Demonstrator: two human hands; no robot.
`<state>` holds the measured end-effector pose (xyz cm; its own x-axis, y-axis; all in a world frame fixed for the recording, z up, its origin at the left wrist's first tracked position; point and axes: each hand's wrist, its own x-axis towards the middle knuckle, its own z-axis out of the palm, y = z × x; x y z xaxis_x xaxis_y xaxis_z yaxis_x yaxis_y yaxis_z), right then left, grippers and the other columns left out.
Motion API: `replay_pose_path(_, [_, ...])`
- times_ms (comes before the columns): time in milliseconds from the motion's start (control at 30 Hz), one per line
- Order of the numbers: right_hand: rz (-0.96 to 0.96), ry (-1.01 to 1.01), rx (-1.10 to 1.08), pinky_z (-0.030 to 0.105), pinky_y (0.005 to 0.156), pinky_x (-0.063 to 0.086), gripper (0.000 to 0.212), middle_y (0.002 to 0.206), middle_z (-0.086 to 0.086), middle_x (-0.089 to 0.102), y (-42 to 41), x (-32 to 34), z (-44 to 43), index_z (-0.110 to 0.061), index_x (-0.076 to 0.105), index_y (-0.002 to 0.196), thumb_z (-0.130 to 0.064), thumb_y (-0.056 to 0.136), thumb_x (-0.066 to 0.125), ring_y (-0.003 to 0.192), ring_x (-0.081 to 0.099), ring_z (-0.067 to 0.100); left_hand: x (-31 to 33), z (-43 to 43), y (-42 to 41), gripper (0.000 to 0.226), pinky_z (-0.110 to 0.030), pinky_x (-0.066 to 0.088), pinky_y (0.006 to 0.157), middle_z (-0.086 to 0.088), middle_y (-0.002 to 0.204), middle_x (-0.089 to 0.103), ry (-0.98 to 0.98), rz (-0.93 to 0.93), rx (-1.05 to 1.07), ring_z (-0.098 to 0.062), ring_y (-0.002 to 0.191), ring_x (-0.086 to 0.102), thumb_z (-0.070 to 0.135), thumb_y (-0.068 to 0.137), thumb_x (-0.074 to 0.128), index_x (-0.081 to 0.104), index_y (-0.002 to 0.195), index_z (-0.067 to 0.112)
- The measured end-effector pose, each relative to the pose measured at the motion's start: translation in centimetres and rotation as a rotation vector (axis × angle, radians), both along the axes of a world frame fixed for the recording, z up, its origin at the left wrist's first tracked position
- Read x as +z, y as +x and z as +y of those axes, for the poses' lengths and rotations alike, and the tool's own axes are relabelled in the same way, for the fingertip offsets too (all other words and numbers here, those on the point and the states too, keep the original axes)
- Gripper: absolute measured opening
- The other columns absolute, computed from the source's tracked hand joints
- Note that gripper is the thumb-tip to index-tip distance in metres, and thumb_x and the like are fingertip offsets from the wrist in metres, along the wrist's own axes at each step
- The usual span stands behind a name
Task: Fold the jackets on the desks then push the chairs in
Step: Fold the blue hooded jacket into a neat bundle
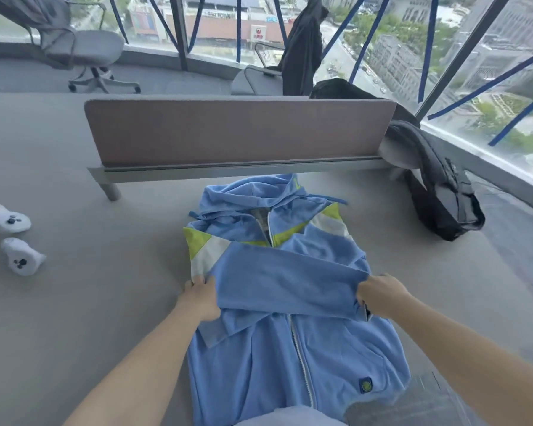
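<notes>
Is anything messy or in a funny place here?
Yes. A dark jacket lies crumpled at the right end of the desk, beside the divider. Another black jacket is slung over a chair behind it.

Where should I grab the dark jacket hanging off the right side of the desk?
Grip the dark jacket, probably at its upper bunched part beside the divider's end, reaching from the desk side. That part seems to rest on the desk; the rest hangs over the right edge.

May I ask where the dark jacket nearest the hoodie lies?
Head view: the dark jacket lies at the desk's right edge, by the divider's end, right of the blue hoodie.
</notes>
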<state>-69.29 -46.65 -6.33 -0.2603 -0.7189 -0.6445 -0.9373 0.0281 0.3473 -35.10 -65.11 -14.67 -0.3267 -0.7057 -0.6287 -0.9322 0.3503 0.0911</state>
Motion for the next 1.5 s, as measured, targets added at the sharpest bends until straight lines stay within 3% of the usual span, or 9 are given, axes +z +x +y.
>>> replay_pose_path(200, [0.032,-0.057,0.049,0.026,0.081,0.035,0.034,0.071,-0.011,0.044,-2.5,-2.7,0.8,-0.027,0.043,0.062,-0.005,0.088,0.049,0.083,0.048,0.018,-0.8,1.1,0.8,0.056,-0.034,0.045,0.090,-0.001,0.134,0.035,-0.170,-0.101,-0.099,-0.026,0.112,0.047,0.011,0.088,0.055,0.035,0.139,0.021])
replay_pose_path(300, [0.015,-0.070,0.025,0.026,0.084,0.035,0.022,0.095,-0.006,0.055,-3.2,-3.6,1.1,-0.028,0.066,0.092,-0.016,0.089,0.048,0.104,0.057,0.016,-0.6,0.4,1.5,0.041,-0.033,0.048,0.085,-0.002,0.124,0.040,-0.173,-0.088,-0.049,-0.024,0.104,0.048,0.006,0.090,0.050,0.046,0.128,0.020])
replay_pose_path(600, [-0.290,-0.207,-0.394,0.040,0.097,0.042,0.032,0.126,0.002,0.049,-4.7,-5.6,-2.5,-0.020,0.047,0.122,-0.037,0.095,0.046,0.122,0.048,0.028,-0.3,1.4,2.3,0.035,-0.035,0.048,0.077,-0.006,0.107,0.041,-0.222,-0.112,0.164,-0.028,0.095,0.051,0.012,0.094,0.043,0.043,0.129,0.015])
replay_pose_path(733, [-0.364,-0.221,-0.392,0.041,0.093,0.037,0.025,0.116,0.000,0.053,-3.5,-7.8,-4.3,-0.018,0.046,0.116,-0.030,0.093,0.050,0.112,0.048,0.027,-0.5,3.6,0.7,0.060,-0.031,0.046,0.081,-0.010,0.130,0.039,-0.305,-0.280,0.079,-0.027,0.107,0.050,0.021,0.091,0.051,0.029,0.147,0.017])
replay_pose_path(967, [-0.585,-0.452,-0.511,0.032,0.060,0.034,0.021,0.073,0.000,0.047,-5.4,-8.1,-6.0,-0.014,0.043,0.071,-0.011,0.091,0.044,0.075,0.047,0.027,-1.7,7.0,-0.6,0.063,-0.036,0.048,0.089,-0.013,0.136,0.028,-0.196,0.020,0.319,-0.032,0.111,0.042,0.014,0.093,0.052,0.029,0.151,0.026])
replay_pose_path(1067, [-0.430,-0.591,-0.379,0.036,0.077,0.030,0.018,0.086,-0.001,0.046,-6.5,-8.0,-5.9,-0.014,0.050,0.085,-0.020,0.098,0.040,0.081,0.051,0.029,-1.7,6.8,-0.9,0.045,-0.040,0.047,0.084,-0.014,0.128,0.038,-0.160,0.144,0.500,-0.035,0.106,0.049,0.012,0.100,0.042,0.041,0.144,0.017])
replay_pose_path(1233, [-0.335,-0.375,-0.490,0.041,0.083,0.030,0.013,0.103,-0.001,0.047,-6.4,-9.2,-4.5,-0.021,0.045,0.104,-0.028,0.099,0.035,0.103,0.050,0.027,-1.1,6.3,0.8,0.064,-0.034,0.042,0.070,-0.006,0.116,0.029,-0.180,0.094,0.532,-0.027,0.091,0.047,-0.001,0.089,0.051,0.035,0.146,0.023])
replay_pose_path(1367, [-0.397,-0.371,-0.498,0.040,0.081,0.040,0.006,0.104,0.003,0.055,-6.6,-8.8,-4.4,-0.017,0.040,0.099,-0.016,0.095,0.036,0.090,0.050,0.029,-0.9,6.3,-0.2,0.053,-0.038,0.043,0.083,-0.015,0.123,0.043,-0.163,0.138,0.668,-0.032,0.104,0.047,0.023,0.092,0.061,0.037,0.138,0.015])
replay_pose_path(1500, [-0.373,-0.174,-0.646,0.047,0.090,0.048,0.034,0.105,0.003,0.054,-7.2,-7.3,-4.9,-0.023,0.038,0.123,-0.016,0.089,0.039,0.095,0.057,0.031,-1.3,6.0,-0.6,0.041,-0.039,0.045,0.074,-0.014,0.111,0.055,-0.127,0.197,0.717,-0.029,0.090,0.052,0.019,0.093,0.061,0.040,0.127,0.010])
